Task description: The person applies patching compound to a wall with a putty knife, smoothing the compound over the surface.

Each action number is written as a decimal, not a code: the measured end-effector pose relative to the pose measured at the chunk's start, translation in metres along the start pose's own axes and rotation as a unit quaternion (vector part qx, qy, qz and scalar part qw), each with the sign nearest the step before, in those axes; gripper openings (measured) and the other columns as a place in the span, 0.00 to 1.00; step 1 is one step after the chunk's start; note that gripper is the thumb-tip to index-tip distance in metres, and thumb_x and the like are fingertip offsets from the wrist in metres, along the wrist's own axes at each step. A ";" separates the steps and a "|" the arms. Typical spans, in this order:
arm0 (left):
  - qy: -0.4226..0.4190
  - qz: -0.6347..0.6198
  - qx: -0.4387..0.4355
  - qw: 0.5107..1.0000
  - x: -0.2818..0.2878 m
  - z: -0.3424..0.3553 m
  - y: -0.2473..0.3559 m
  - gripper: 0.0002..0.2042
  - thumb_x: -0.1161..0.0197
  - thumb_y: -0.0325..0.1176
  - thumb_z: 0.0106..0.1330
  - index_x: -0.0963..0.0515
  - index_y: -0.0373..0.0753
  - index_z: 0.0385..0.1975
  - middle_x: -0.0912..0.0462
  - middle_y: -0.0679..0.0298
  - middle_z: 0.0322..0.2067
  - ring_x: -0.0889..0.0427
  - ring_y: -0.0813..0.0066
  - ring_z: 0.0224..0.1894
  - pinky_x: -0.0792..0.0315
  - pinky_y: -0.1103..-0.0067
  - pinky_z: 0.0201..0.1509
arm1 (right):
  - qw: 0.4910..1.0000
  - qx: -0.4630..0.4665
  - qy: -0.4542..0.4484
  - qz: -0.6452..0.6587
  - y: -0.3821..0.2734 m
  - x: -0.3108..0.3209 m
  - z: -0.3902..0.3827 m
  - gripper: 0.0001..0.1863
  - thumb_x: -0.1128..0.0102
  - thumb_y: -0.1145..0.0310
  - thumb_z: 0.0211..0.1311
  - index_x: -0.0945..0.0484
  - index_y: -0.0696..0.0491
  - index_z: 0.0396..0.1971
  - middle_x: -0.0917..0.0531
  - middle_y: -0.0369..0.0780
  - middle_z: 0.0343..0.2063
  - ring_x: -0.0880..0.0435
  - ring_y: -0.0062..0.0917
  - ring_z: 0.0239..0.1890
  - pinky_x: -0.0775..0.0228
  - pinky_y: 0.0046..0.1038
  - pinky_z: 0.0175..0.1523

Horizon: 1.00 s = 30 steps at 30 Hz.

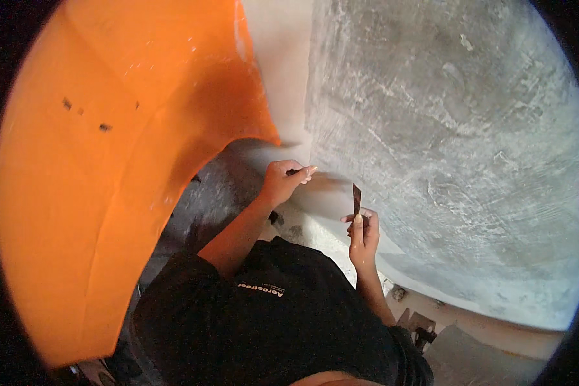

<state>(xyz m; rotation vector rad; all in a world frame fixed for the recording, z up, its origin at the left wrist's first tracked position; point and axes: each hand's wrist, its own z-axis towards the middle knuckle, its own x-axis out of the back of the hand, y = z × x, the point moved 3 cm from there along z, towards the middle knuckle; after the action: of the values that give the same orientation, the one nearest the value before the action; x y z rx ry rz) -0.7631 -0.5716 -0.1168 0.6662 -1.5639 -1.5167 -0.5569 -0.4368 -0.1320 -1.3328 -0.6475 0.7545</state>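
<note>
- Central relation: from my remote view, the thin dark, rust-toned metal scraper blade (357,198) lies on the far side of the bare right grip (365,238), projecting from it.
- Long axis: I read it as running near to far, leaning slightly left. The blade is narrow at the fingers and broader toward its slanted far edge.
- Right grip: closed on the scraper blade's near end, thumb along it, with other fingers bent to the left.
- Left grip: the bare left grip (282,182) sits left of the blade and somewhat farther away, fingertips pinched and smeared white. A dark sliver shows among the fingers; I cannot tell whether it is something held.
- Nearer hand: the right, which has the blade. Clear space separates the blade from the left fingertips.
- Surroundings: the broad mottled grey plaster-like surface (444,128) spreads right and far; the smooth pale strip (280,77) borders its left edge; the curved bright-orange sheet (128,148) fills the left.
- Contact: I cannot tell whether the blade's far edge touches the grey surface. In my judgement, the blade's angle to that surface governs any move from here.
</note>
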 end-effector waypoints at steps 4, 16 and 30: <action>-0.072 -0.128 -0.038 0.988 0.013 0.046 0.027 0.13 0.36 0.34 0.66 0.20 0.30 0.23 0.16 0.63 0.21 0.20 0.81 0.24 0.27 0.84 0.31 | 0.992 0.086 0.086 -0.020 -0.031 -0.040 0.018 0.15 0.49 0.72 0.69 0.38 0.57 0.52 0.20 0.42 0.30 0.26 0.17 0.24 0.32 0.20 0.31; 0.032 -0.222 -0.525 0.821 0.143 0.178 0.074 0.09 0.54 0.23 0.67 0.43 0.34 0.44 0.25 0.54 0.26 0.30 0.73 0.24 0.34 0.79 0.30 | 0.943 0.202 0.262 -0.047 -0.106 -0.157 0.117 0.06 0.44 0.76 0.66 0.28 0.62 0.39 0.19 0.43 0.24 0.20 0.20 0.23 0.27 0.21 0.27; -0.279 -0.360 -0.272 0.848 -0.023 0.027 0.081 0.06 0.54 0.31 0.71 0.37 0.36 0.41 0.27 0.48 0.43 0.26 0.70 0.39 0.29 0.76 0.41 | 0.871 0.355 0.328 0.085 -0.065 -0.116 0.032 0.05 0.49 0.75 0.68 0.29 0.61 0.39 0.21 0.41 0.27 0.25 0.18 0.21 0.31 0.21 0.26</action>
<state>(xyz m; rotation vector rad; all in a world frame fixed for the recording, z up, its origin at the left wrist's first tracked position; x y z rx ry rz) -0.7599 -0.5276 -0.0404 0.5140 -1.1838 -2.7876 -0.6457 -0.5137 -0.0624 -0.8612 0.2922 0.5396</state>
